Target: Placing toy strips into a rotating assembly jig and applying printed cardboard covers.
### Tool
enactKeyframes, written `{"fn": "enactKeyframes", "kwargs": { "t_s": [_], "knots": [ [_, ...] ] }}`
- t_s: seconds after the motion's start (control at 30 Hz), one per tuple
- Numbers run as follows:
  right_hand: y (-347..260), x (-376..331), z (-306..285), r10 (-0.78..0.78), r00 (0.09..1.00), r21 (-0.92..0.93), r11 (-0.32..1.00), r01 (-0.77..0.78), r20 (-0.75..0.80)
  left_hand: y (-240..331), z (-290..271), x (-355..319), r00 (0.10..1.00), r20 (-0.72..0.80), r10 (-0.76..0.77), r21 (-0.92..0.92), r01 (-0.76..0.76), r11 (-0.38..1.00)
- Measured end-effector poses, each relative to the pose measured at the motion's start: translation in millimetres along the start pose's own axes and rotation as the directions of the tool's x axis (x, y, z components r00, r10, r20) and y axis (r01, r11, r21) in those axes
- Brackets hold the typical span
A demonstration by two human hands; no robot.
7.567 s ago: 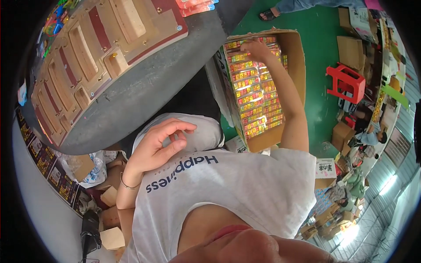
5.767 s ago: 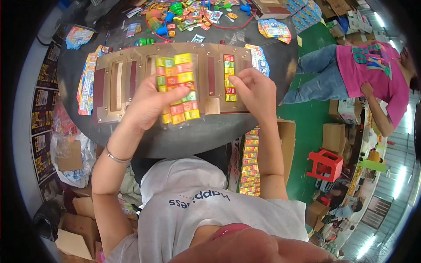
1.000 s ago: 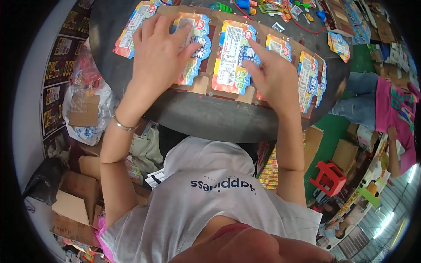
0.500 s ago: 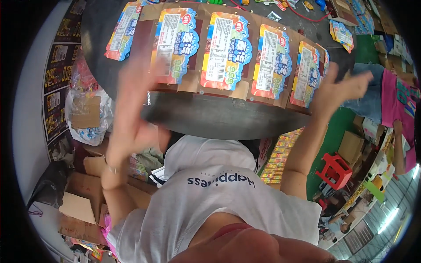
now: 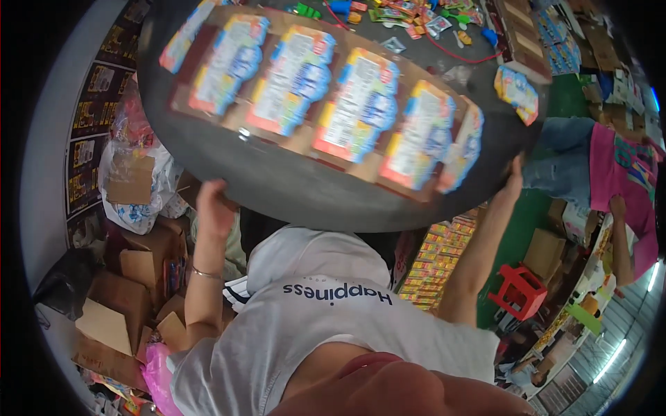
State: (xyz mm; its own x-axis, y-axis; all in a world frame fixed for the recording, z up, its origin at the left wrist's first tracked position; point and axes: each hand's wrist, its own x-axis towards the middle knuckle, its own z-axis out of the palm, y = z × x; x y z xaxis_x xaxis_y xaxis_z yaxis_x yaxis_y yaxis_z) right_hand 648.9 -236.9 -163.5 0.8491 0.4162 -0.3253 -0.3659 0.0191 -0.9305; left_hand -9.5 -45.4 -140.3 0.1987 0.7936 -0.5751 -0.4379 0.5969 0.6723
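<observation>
Right, the printed cards [image 5: 355, 104] sit in a slanting row across the brown jig [image 5: 302, 141], upper middle of the frame, on the dark round bench [image 5: 291, 177]. Blurred there, so can't tell how snugly each one seats. Cards look thin, light, fairly stiff — likely slick-faced and easy to crease, so best taken by the long edges. Jig looks rigid and heavier; I'd hold it at its two ends.

Left hand [image 5: 216, 208] is at the bench's lower-left rim, right hand [image 5: 512, 179] at its right rim; neither is on a card. Fingers are mostly hidden or blurred on both — can't tell if they're clamped on the rim.

Around: small card pile [image 5: 517, 93] at the bench's right side, loose packets [image 5: 392, 15] top centre. Red cord [image 5: 472, 62] runs behind the jig and could snag; second jig [image 5: 520, 41] crowds the upper right. Box of small colourful packs [image 5: 440, 260] sits lower right.
</observation>
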Motion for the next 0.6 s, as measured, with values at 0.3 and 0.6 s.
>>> {"fn": "enactKeyframes", "kwargs": {
  "t_s": [0.3,0.6],
  "knots": [
    [74,-346,120,0.371,0.823,0.246,0.829,-0.502,0.429,-88,98,-104,0.946,0.209,-0.247,-0.120,0.275,0.954],
    [-19,-172,45,0.205,0.977,0.401,0.901,-0.168,-0.052,42,109,56,0.736,-0.554,0.388,0.406,-0.168,0.898]
  ]
}}
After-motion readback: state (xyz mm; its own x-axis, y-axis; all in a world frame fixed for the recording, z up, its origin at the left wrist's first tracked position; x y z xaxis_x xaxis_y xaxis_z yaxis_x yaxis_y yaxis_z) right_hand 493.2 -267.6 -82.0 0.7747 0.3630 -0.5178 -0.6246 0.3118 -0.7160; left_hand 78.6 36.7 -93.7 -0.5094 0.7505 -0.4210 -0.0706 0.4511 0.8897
